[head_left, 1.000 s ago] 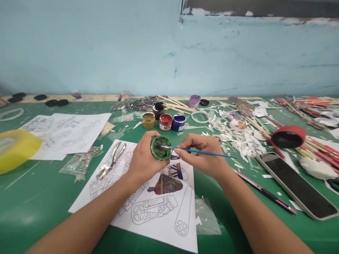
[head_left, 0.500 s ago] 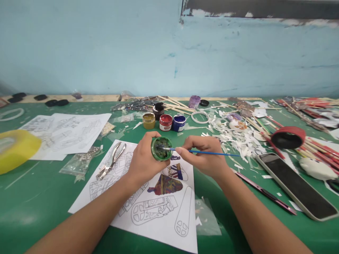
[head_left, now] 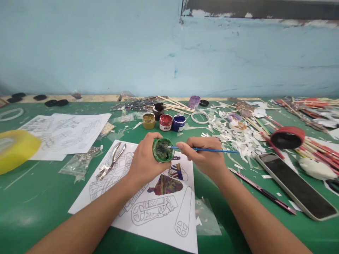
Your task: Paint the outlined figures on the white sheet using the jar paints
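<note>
My left hand (head_left: 145, 160) is wrapped round a small jar of green paint (head_left: 163, 150), tilted so its open mouth faces me. A thin blue paintbrush (head_left: 212, 150) is pinched in my right hand (head_left: 205, 155), and its tip is inside the jar's mouth. Below both hands lies a white sheet (head_left: 156, 229) with line drawings, a few parts of it painted in dark red, blue and brown. A metal hole punch (head_left: 111, 161) rests on the sheet's upper left, beside my left hand.
Yellow (head_left: 148, 120), red (head_left: 165, 122) and blue (head_left: 179, 123) paint jars stand beyond my hands. Paper scraps, sticks, a phone (head_left: 296, 185) and a pink cutter (head_left: 262, 191) lie right. Printed sheets (head_left: 87, 132) and yellow tape (head_left: 29, 150) are left.
My left hand and the green jar have shifted slightly right. The brush tip now sits nearer the jar's right side, and my right hand has moved a little.
</note>
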`<state>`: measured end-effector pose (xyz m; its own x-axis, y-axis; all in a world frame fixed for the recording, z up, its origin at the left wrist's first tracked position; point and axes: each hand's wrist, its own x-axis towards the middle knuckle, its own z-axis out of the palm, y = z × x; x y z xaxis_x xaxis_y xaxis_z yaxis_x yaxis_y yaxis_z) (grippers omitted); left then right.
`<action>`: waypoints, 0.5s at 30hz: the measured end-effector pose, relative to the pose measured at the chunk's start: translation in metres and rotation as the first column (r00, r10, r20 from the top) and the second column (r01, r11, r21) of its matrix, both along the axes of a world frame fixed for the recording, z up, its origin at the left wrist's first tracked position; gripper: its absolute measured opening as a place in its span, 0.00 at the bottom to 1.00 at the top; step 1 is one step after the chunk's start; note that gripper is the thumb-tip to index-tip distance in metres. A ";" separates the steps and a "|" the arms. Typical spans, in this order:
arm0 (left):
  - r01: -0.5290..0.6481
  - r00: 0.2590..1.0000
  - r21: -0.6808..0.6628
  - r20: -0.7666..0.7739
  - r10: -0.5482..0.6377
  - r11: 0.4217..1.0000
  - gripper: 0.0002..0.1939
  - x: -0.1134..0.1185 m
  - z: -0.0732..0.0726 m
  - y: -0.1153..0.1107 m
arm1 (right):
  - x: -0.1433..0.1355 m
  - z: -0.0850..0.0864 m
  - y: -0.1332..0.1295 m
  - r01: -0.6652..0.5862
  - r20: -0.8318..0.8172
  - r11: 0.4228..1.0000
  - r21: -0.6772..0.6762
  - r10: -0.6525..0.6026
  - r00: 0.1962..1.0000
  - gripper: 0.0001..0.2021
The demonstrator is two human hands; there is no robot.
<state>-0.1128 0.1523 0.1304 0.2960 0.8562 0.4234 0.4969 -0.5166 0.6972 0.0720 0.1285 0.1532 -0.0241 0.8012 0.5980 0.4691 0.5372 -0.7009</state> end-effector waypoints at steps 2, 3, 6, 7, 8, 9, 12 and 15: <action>-0.003 1.000 -0.002 -0.002 0.003 1.000 0.27 0.000 0.001 0.000 | 0.000 0.000 0.000 -0.016 0.011 1.000 -0.003 0.016 1.000 0.24; -0.004 1.000 -0.002 0.001 0.004 1.000 0.27 0.001 0.001 0.000 | -0.001 0.000 0.000 -0.031 0.016 1.000 -0.004 0.031 0.999 0.23; -0.005 1.000 0.002 0.011 0.005 1.000 0.27 0.001 0.002 0.000 | -0.001 -0.001 -0.001 -0.088 0.011 0.996 0.002 0.088 0.996 0.22; -0.005 1.000 -0.001 0.012 0.005 1.000 0.27 0.001 0.002 0.000 | -0.001 0.000 -0.001 -0.099 0.006 0.995 0.006 0.099 0.995 0.21; -0.007 1.000 -0.008 0.012 0.007 1.000 0.27 0.001 0.002 0.000 | -0.001 0.000 -0.001 -0.101 0.000 0.995 0.007 0.101 0.995 0.21; -0.009 1.000 -0.018 0.012 0.009 1.000 0.27 0.001 0.002 0.000 | 0.000 0.001 -0.002 -0.097 -0.008 0.995 0.002 0.097 0.995 0.21; -0.029 0.999 -0.061 0.021 0.030 0.998 0.28 0.001 0.001 0.000 | 0.003 0.005 -0.003 -0.080 -0.062 0.996 -0.033 0.078 0.995 0.21; -0.046 0.998 -0.085 0.047 0.050 0.995 0.28 0.000 0.000 0.001 | 0.007 0.006 -0.002 -0.108 -0.162 0.992 -0.072 0.095 0.982 0.22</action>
<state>-0.1125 0.1532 0.1307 0.2347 0.9020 0.3624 0.4842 -0.4318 0.7610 0.0793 0.1263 0.1593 -0.0184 0.8448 0.5347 0.2951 0.5156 -0.8044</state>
